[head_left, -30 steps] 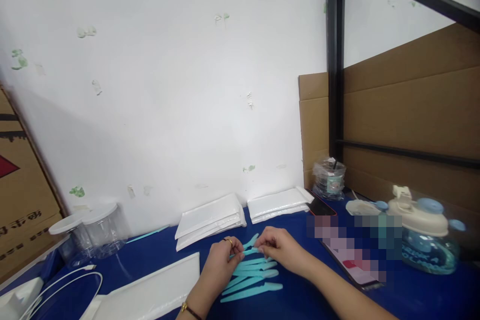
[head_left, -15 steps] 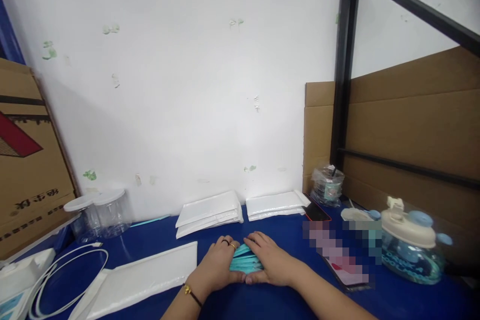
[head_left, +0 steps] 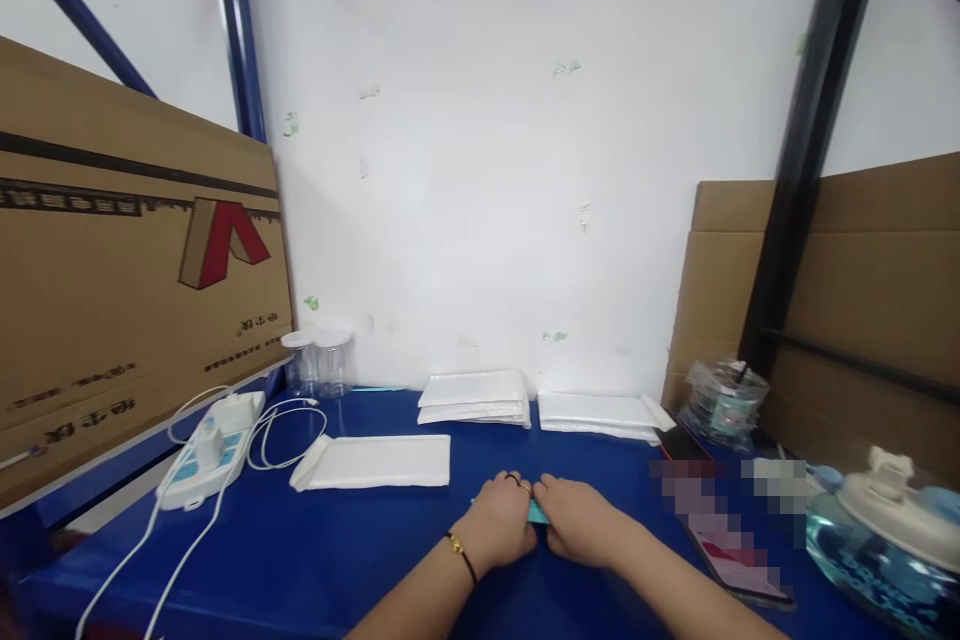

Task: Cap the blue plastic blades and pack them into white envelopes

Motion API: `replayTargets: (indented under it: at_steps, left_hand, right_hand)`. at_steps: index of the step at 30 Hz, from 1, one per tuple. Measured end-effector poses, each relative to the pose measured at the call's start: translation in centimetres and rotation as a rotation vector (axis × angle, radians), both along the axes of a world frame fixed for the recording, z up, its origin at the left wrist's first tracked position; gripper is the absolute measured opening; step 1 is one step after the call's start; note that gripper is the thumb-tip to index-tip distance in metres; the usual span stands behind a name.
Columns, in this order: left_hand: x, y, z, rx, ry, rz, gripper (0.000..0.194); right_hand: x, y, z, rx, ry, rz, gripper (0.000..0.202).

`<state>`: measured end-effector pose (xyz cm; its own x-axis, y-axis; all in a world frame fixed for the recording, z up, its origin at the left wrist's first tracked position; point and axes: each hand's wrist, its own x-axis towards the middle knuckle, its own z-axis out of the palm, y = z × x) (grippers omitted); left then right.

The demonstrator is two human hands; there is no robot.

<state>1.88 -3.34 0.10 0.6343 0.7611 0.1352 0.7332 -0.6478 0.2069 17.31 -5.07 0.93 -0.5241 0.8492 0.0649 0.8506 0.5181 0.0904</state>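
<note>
Both my hands are close together over the blue table [head_left: 360,560]. They grip a small stack of thin turquoise sheets [head_left: 538,513], whose exact kind I cannot make out. My left hand [head_left: 499,518] is closed round its left part, and a sliver of turquoise shows past the knuckles. Fingers bent, my right hand [head_left: 577,522] holds the right end. Most of the stack is hidden under the hands. To the left of them a flat white padded envelope [head_left: 382,463] lies on the table.
Along the wall lie two piles of white padded envelopes, a left pile [head_left: 474,395] and a right pile [head_left: 596,412]. Clear jars [head_left: 332,365], a power strip [head_left: 206,465] with white cables and a cardboard box [head_left: 135,250] are leftward. Rightward are a phone [head_left: 739,560] and a bottle [head_left: 892,540].
My view has swung left. My hands have drawn together and closed over the turquoise sheets, which were fanned in plain sight between them and are now mostly covered.
</note>
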Motion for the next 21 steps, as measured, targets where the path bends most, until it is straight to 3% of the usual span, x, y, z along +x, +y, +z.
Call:
replayTargets:
  at_steps: [3,6,8,10,11,13,17,21]
  left_hand:
    - [0.0,-0.5,-0.2,-0.055,-0.188,0.040,0.026]
    - [0.7,-1.0,-0.2,-0.126,-0.502,0.066,0.021]
    - [1.3,-1.5,-0.3,-0.223,-0.809,0.098,0.020]
    - [1.9,-2.0,-0.5,-0.350,-1.027,0.142,0.025]
    - [2.1,-2.2,-0.7,-0.410,-1.091,0.159,0.027]
    - [2.3,-2.6,-1.0,-0.490,-1.169,0.167,0.031]
    - [2.1,-2.9,-1.4,-0.514,-1.174,0.173,0.030]
    - [1.6,-3.2,-1.0,-0.609,-1.183,0.145,0.032]
  right_hand:
    - [-0.9,-0.9,3.7,0.002,-0.106,0.012,0.030]
    - [-1.3,-1.9,9.8,0.007,-0.142,0.026,0.031]
    - [-1.3,-2.4,13.7,0.052,0.005,0.083,0.058]
    - [-1.5,-2.8,16.0,0.140,0.250,0.109,0.057]
    - [-1.7,-3.0,16.4,0.176,0.352,0.111,0.054]
    - [-2.5,-3.2,15.5,0.187,0.458,0.112,0.052]
    - [-4.1,-3.1,11.1,0.011,0.452,0.186,0.047]
    - [-3.5,-2.2,8.7,-0.159,0.794,0.229,0.044]
